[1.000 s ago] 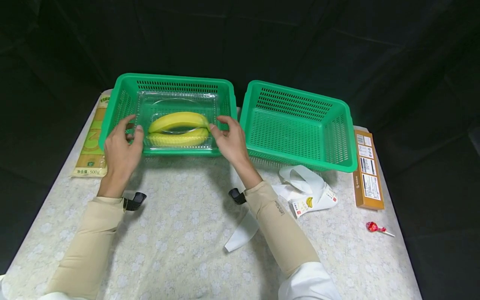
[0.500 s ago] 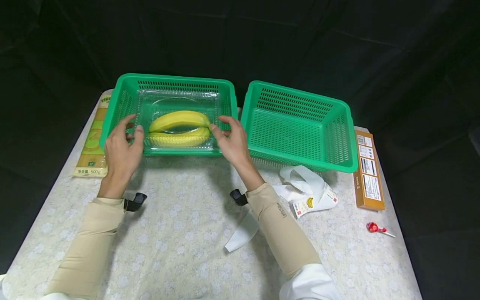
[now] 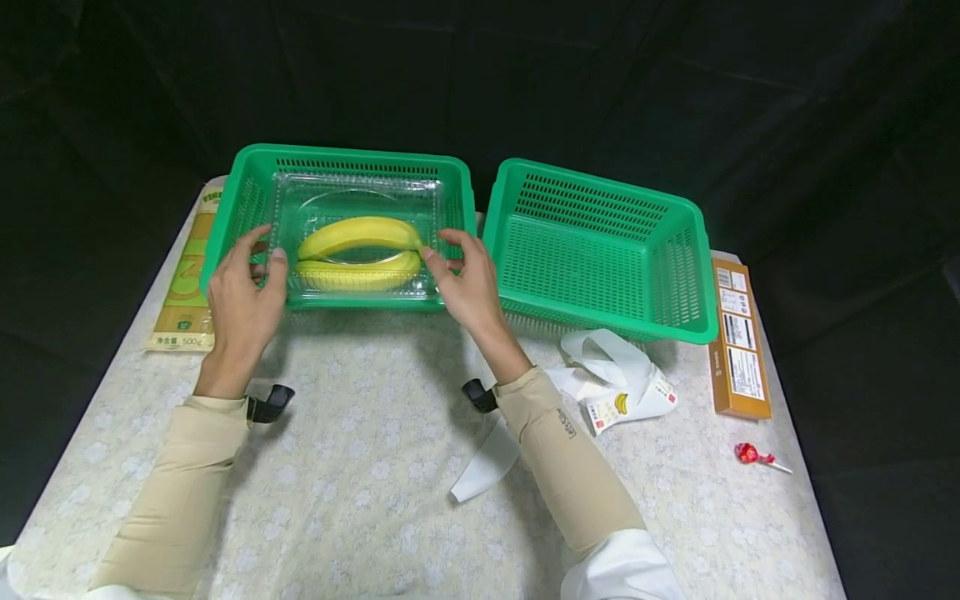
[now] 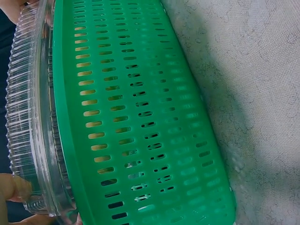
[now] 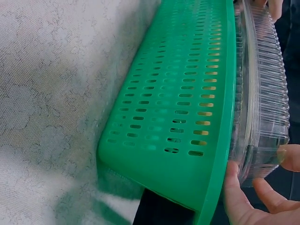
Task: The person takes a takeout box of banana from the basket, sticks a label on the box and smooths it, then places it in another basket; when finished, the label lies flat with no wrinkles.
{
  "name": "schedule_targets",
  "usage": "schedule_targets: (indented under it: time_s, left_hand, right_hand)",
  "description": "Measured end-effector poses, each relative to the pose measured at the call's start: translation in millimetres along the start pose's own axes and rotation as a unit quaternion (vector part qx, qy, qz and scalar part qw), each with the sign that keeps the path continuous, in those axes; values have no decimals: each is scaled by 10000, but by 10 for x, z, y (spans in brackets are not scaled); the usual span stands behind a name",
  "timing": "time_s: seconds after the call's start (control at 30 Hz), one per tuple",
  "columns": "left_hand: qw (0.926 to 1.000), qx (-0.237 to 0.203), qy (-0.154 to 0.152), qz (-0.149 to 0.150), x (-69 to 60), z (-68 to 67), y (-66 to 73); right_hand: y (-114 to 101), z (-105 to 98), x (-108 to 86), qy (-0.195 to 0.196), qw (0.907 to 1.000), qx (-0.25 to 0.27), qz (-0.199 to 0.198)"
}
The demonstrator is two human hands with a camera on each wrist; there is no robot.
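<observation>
The left hand [image 3: 243, 302] and right hand [image 3: 472, 290] are raising a clear lid [image 5: 265, 96] slightly higher than a second ago, thumb and fingers clamping each end, so it is probably hanging free. It is hovering over two bananas [image 3: 360, 233] in the left basket [image 3: 352, 152], whose near rim is sitting close, a likely snag. A bag [image 3: 187, 287], second basket [image 3: 600, 317], wrapper [image 3: 637, 404], carton [image 3: 737, 337] and lollipop [image 3: 747, 453] are lying around.

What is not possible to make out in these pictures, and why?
Head view: fine print on the orange box, too small.
Head view: whether the white strip joins the printed wrapper, under the right sleeve.
Head view: part of the bag, hidden by the left basket.
Wrist views: the whole bananas, behind that basket's slotted wall.
Left wrist view: most of the left hand, beyond the picture edge.
</observation>
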State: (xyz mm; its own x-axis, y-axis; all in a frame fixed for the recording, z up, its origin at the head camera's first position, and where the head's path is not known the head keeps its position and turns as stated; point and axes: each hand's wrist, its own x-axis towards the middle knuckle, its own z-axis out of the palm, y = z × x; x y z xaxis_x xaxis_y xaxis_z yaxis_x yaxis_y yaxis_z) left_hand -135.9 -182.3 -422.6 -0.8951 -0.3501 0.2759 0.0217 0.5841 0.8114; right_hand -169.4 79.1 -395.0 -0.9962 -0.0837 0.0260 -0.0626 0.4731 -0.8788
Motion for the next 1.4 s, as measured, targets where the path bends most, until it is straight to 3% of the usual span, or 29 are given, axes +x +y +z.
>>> schedule_targets:
  time_s: [1.4]
  left_hand:
    - [9998,-131,160,54,-51,-78,104]
  right_hand:
    - [-121,-82,-70,245,9996,-9,-155]
